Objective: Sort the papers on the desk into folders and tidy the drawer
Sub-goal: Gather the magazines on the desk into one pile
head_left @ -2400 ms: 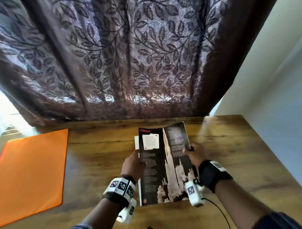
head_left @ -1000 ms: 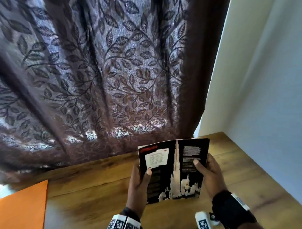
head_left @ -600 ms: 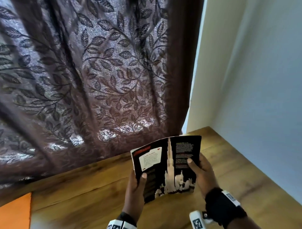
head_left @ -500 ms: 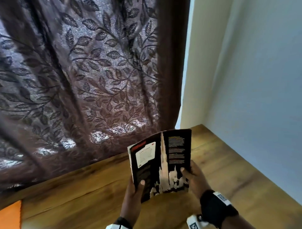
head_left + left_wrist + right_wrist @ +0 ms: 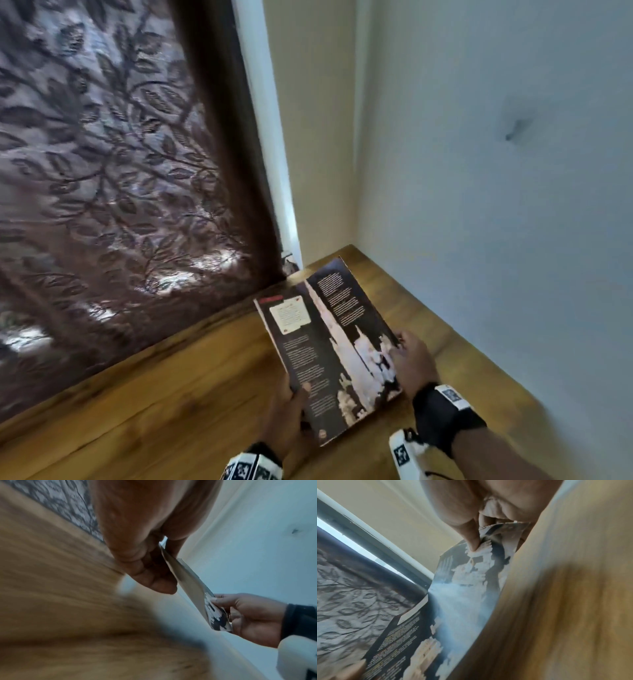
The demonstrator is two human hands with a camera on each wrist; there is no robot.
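Note:
A black glossy brochure (image 5: 329,346) with a white tower picture and small text is held low over the wooden desk (image 5: 171,394), near its far right corner. My left hand (image 5: 291,407) grips its lower left edge, thumb on top. My right hand (image 5: 409,359) pinches the right edge, thumb on the white picture. In the left wrist view the brochure (image 5: 192,588) shows edge-on between my left hand (image 5: 154,573) and my right hand (image 5: 240,609). The right wrist view shows my thumb (image 5: 471,535) pressed on the brochure (image 5: 453,608).
A dark leaf-patterned curtain (image 5: 113,171) hangs along the desk's back edge. A pale wall (image 5: 496,171) bounds the desk on the right, meeting a window frame (image 5: 270,137) at the corner.
The brochure was lifted off the desk, stood upright, then tipped flatter and moved toward the right corner. The view swung right, so the orange folder left the frame.

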